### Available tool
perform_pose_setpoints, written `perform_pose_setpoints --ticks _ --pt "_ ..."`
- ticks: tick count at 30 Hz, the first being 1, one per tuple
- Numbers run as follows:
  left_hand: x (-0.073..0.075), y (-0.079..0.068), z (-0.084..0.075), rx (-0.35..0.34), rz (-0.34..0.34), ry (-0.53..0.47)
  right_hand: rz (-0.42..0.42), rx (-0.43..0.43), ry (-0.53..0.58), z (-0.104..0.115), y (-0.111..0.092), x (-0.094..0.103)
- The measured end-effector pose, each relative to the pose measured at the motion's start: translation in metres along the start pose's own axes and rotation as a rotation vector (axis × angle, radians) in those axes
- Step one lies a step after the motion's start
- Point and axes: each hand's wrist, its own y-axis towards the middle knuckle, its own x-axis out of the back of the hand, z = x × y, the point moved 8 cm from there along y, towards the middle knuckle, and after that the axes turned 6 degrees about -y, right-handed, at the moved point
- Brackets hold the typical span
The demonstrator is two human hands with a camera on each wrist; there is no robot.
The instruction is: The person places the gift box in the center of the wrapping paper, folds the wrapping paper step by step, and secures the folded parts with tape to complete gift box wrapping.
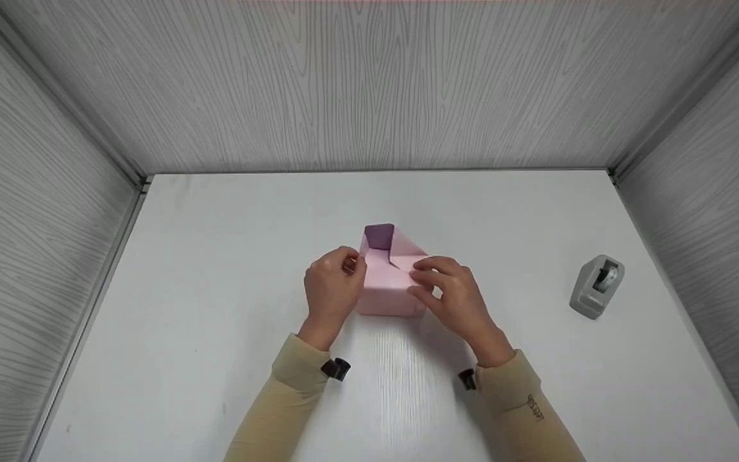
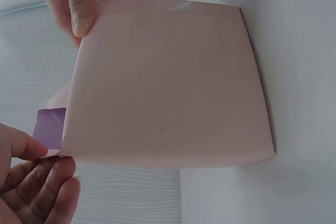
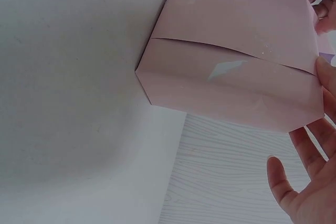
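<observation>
A box-shaped form in pink paper [image 1: 392,300] stands on the table between both hands, its top end partly folded. Purple inner paper [image 1: 380,237] shows at the back of that end, beside a slanted fold on the right. My left hand [image 1: 336,282] pinches a paper edge at the upper left corner between thumb and index finger [image 2: 23,148]. At the upper right corner, my right hand [image 1: 450,295] grips with its thumb on the near face and its fingers over the folded paper. An overlapping seam and a shiny patch [image 3: 226,69] run along the side in the right wrist view.
A grey tape dispenser [image 1: 597,287] stands to the right on the white table [image 1: 215,256]. Wood-grained panels [image 1: 369,90] close off the back and both sides. Small black cameras sit at both wrists, beside beige sleeves [image 1: 292,378].
</observation>
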Motion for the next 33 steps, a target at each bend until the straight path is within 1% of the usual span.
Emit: perform_pose_setpoints --ticks 7,12,15,23,29,33 --pt "0.001 0.007 -0.004 -0.020 -0.004 0.008 0.010 -0.012 0.001 0.000 0.000 -0.001" --pt "0.002 0.012 -0.005 -0.020 -0.007 0.005 -0.003 0.013 0.029 0.001 0.002 0.000" --pt "0.003 0.017 -0.008 -0.029 -0.011 0.002 -0.002 0.019 0.026 0.001 0.002 0.000" --pt "0.002 0.026 -0.010 -0.024 0.006 0.017 -0.007 0.019 0.013 0.001 0.002 0.001" --pt "0.002 0.029 -0.011 -0.033 0.011 0.029 0.017 -0.003 0.009 0.000 0.001 0.000" --pt "0.002 0.028 -0.010 -0.030 0.020 0.014 0.019 -0.004 0.018 0.001 0.001 0.001"
